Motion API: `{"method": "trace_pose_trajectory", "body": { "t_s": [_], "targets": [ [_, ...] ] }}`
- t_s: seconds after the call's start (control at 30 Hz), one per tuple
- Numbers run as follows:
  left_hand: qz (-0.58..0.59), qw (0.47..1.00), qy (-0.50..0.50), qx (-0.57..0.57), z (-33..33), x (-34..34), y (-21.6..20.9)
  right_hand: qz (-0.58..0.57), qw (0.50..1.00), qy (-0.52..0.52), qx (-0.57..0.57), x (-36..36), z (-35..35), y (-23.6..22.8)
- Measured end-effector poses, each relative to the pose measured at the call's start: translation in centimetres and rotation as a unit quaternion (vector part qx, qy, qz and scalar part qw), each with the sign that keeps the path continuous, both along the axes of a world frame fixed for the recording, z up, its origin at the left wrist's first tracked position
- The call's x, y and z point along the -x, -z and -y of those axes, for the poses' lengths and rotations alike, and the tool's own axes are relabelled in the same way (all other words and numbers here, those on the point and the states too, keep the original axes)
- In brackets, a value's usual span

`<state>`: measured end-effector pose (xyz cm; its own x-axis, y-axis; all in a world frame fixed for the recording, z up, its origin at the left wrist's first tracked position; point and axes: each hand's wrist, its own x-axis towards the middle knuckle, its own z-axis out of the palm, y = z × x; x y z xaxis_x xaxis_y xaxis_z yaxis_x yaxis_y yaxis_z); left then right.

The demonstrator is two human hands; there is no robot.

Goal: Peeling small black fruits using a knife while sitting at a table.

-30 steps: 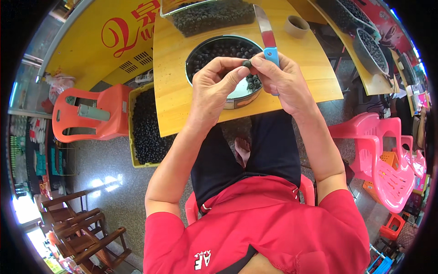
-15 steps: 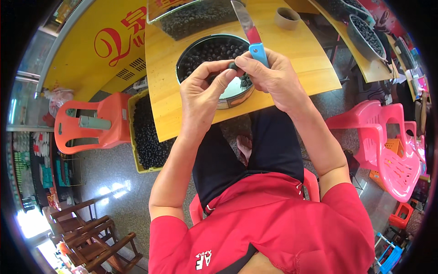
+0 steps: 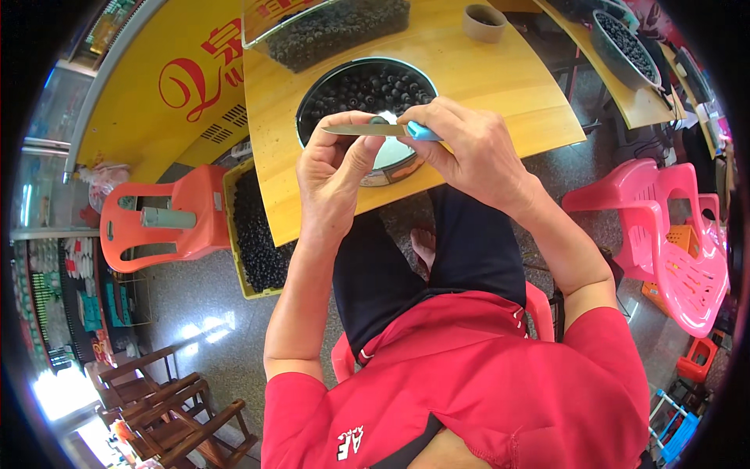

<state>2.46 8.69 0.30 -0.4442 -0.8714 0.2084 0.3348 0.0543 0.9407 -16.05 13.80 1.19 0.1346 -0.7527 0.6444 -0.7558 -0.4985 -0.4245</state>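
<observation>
Small dark round fruit [image 3: 379, 120] — pinched in the left hand [image 3: 326, 172], above the round tub [image 3: 391, 173]. Right hand [image 3: 480, 148] grips the blue-handled knife [image 3: 394, 131] from 3 o'clock, blade alongside. Looks like trimming — next cut needs a steady pinch. Clear bin [image 3: 272, 34] at 11 o'clock.

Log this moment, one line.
left hand: pinching small dark round fruit; right hand: holding blue-handled metal knife, blade at fruit; below: round black-rimmed fruit container

On the desk [image 3: 500, 86], fruits [image 3: 367, 90] are held in a tin [image 3: 395, 173]; behind it a box [image 3: 273, 30] is set, a tape roll [image 3: 483, 25] to its right; left of the desk a crate [image 3: 232, 219] is placed
</observation>
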Motion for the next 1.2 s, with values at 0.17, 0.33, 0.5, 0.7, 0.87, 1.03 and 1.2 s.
{"method": "trace_pose_trajectory", "body": {
  "t_s": [0.17,0.33,0.5,0.7,0.87,1.03,1.2],
  "targets": [
    [-0.011,1.0,0.009,-0.006,-0.04,0.02,0.26,-0.017,1.0,0.021,0.005,0.28,0.04,0.43],
    [-0.02,1.0,0.002,0.018,-0.29,0.13,0.45,-0.025,0.999,0.041,0.003,0.71,0.18,0.59],
    [0.006,0.999,-0.005,0.034,-0.34,0.59,-0.21,-0.016,0.999,0.033,0.022,0.61,-0.2,0.2],
    [0.003,0.998,-0.01,0.055,-0.34,0.78,-0.08,-0.017,0.999,0.026,0.024,0.63,-0.32,0.14],
    [0.021,0.996,-0.024,0.083,-0.45,0.73,-0.17,-0.016,0.999,0.026,0.026,0.49,-0.37,0.06],
    [0.024,0.996,-0.022,0.088,-0.63,0.56,-0.02,-0.02,0.999,0.031,0.023,0.38,-0.36,0.27],
    [0.001,0.998,-0.035,0.049,-0.79,0.66,0.34,-0.017,0.999,0.034,0.02,-0.05,-0.67,0.06]
  ]
}}
